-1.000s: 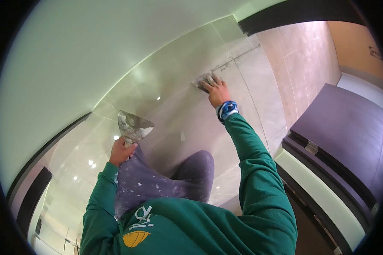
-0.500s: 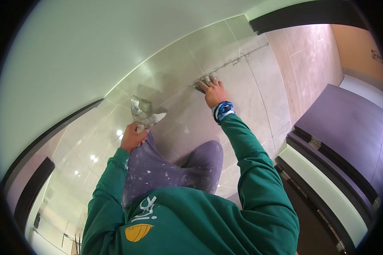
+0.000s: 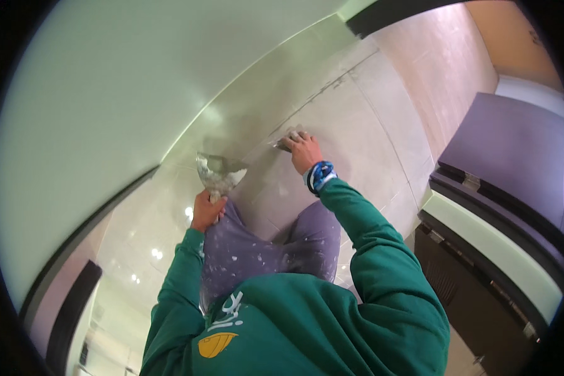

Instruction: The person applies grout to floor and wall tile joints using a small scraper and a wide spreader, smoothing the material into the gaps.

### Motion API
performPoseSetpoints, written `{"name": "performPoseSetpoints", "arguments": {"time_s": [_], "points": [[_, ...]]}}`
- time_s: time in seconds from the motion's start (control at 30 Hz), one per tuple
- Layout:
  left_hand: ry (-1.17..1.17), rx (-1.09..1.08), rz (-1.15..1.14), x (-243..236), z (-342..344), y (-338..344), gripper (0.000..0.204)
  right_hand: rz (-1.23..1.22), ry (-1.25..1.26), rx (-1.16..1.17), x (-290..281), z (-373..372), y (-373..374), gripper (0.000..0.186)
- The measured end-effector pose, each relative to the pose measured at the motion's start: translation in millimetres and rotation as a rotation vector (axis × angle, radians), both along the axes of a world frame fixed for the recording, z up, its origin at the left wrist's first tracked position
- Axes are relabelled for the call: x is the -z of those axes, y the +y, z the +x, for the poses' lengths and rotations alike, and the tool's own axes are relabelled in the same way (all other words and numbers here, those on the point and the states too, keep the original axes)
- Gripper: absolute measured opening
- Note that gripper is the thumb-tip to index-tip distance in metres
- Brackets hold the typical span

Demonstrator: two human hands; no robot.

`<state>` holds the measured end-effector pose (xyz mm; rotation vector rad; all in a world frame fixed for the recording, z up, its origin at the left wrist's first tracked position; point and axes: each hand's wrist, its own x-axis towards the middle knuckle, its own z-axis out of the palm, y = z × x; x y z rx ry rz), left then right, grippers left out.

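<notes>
My left hand [image 3: 205,212] is closed on the handle of a wide putty knife [image 3: 214,168]; its flat blade bears whitish paste and is held just above my knee. Farther ahead and to the right, my right hand [image 3: 305,153] grips a small flat spreader [image 3: 281,145], mostly covered by the fingers. That spreader is against the beige floor tiles [image 3: 348,135], on the line of a joint between them. Past my right hand the tile joint [image 3: 319,94] shows as a dark line, with smears of paste beside it.
A pale wall [image 3: 106,75] with a light lower edge rises along the left. Dark door frames [image 3: 72,307] stand at the lower left. To the right are a purple-grey panel [image 3: 507,135] and a brown cabinet [image 3: 454,276]. Wood-look tiles [image 3: 429,62] lie at the far right.
My right hand has moved with the spreader back along the joint, toward me and slightly left. My left hand still holds the putty knife; the whole view has shifted a little.
</notes>
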<state>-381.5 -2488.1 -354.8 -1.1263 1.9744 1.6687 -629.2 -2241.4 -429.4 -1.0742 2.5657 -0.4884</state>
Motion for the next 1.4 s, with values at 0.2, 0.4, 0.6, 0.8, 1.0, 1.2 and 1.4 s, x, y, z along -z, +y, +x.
{"name": "performPoseSetpoints", "arguments": {"time_s": [0.2, 0.4, 0.6, 0.8, 1.0, 1.2, 1.4], "points": [[-0.038, 0.154, 0.447, -9.2, -45.2, 13.1, 0.022, -0.650, -0.544, 0.060, -106.4, 5.1, 32.4, 0.073], [0.062, 0.366, 0.528, -44.3, -108.3, 29.5, 0.021, -0.398, -0.503, -0.073, -130.2, 1.7, 69.1, 0.084], [0.154, 0.403, 0.233, -80.4, -73.8, 27.0, 0.022, -0.078, -0.192, 0.292, -14.2, -116.4, 81.1, 0.080], [-0.103, 0.164, 0.136, -80.1, 27.7, 17.1, 0.022, 0.176, -0.017, 0.507, 36.3, -242.4, 42.6, 0.037], [-0.065, 0.019, 0.200, -85.4, 49.3, 19.2, 0.020, 0.389, 0.023, 0.480, 76.1, -159.8, -19.5, 0.032], [0.043, 0.091, 0.169, -90.5, 15.3, 19.0, 0.019, 0.231, -0.081, 0.540, 55.7, 44.3, -117.9, 0.035], [0.122, 0.045, 0.096, -87.3, 14.7, 16.4, 0.019, 0.065, -0.384, 0.228, 28.8, 86.9, -114.4, 0.046]]}}
